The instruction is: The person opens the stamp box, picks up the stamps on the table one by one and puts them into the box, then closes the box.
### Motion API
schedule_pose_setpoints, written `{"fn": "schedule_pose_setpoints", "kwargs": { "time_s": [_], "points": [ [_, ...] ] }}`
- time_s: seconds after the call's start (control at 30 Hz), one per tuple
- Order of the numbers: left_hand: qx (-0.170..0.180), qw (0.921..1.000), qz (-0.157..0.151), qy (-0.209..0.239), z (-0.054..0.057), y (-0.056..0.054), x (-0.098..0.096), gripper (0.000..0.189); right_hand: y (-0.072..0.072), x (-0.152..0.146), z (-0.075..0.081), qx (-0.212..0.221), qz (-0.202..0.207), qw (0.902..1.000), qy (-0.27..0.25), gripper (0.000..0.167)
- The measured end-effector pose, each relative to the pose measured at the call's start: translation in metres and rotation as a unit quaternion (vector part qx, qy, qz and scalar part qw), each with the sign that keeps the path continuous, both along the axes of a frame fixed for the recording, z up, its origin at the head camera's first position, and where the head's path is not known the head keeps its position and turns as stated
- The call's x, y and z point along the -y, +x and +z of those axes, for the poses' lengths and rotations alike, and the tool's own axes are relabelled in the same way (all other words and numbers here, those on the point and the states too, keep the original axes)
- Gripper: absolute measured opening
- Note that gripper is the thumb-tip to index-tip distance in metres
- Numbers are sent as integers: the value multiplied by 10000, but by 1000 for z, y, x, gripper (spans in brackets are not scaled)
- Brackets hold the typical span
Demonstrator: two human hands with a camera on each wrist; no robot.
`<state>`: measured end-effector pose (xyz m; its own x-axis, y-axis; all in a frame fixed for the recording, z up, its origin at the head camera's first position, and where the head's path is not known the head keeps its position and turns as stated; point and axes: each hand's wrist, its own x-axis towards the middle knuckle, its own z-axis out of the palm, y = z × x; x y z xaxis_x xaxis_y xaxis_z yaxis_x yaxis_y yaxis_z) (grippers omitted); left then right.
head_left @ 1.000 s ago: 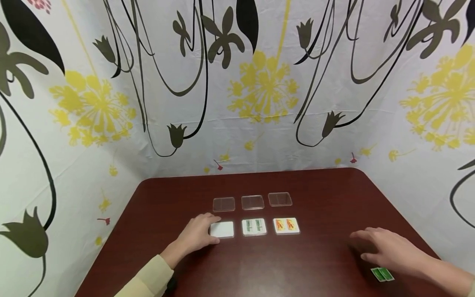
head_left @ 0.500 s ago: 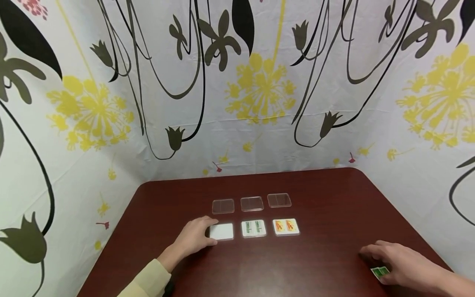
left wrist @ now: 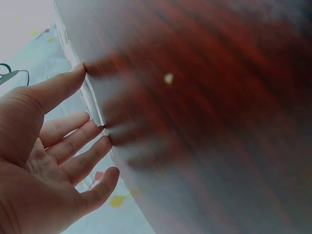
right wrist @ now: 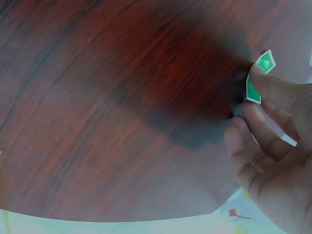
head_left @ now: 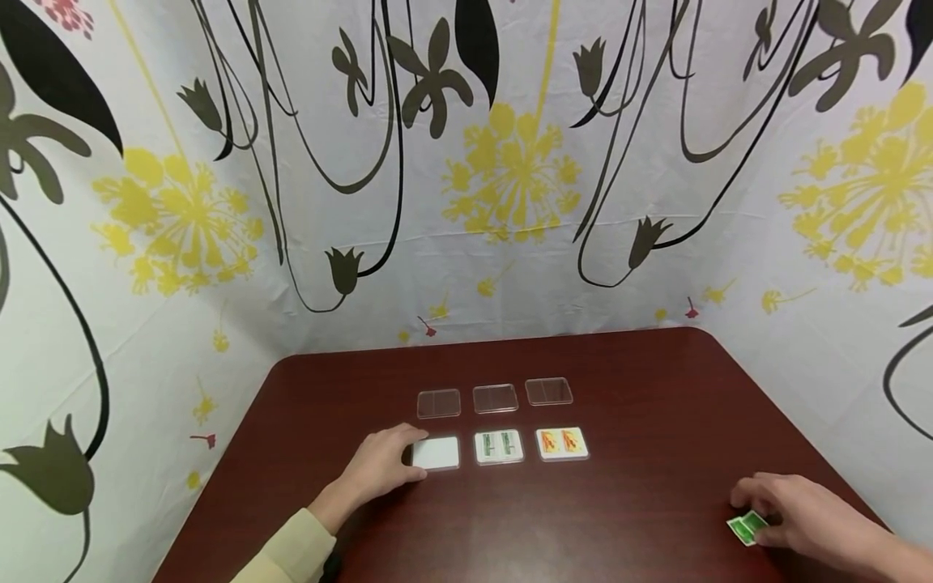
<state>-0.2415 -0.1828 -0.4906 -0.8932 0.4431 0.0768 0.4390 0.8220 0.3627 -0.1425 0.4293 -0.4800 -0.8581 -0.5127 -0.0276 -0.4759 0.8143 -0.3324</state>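
Observation:
At the left end of the near row, my left hand [head_left: 381, 460] holds the left side of a flat clear case with a white top [head_left: 437, 453]. Its thumb and fingertips sit at opposite edges, and the case appears edge-on in the left wrist view [left wrist: 92, 97]. Far to the right, my right hand [head_left: 798, 506] pinches small green cards with white borders [head_left: 747, 527] between thumb and fingers. The right wrist view shows the green cards [right wrist: 253, 91] overlapping like a fan, partly hidden by the thumb. They are close over the table.
Beside the white-topped case lie a case with two green-printed pieces [head_left: 499, 447] and one with two orange-printed pieces [head_left: 562, 444]. Three clear plastic lids [head_left: 439, 403] form a row behind. The dark red table [head_left: 612, 518] meets a flowered cloth [head_left: 408, 210] at its far edge.
My right hand has come down and back onto the green cards, then taken hold of them and shifted slightly right. The left hand stays at the white-topped case.

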Motion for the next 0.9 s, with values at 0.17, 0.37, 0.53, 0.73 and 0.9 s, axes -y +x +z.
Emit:
{"fn": "schedule_pose_setpoints", "kwargs": {
  "time_s": [0.17,0.37,0.53,0.73,0.9],
  "points": [
    [16,10000,-6,15,-1,0,1,58,2,-1,-3,-318,161,9991,-229,37],
    [-44,10000,-44,-13,-2,1,1,58,1,1,-1,127,-117,9991,-398,34],
    [-68,10000,-58,-21,-1,1,0,58,4,5,-1,192,-311,9978,-553,32],
    [-81,9999,-53,-40,0,0,0,58,7,12,-5,-306,-337,9959,-777,46],
    [-97,9999,-58,-51,1,1,1,58,6,10,-6,161,-498,9952,-826,36]
  ]
}}
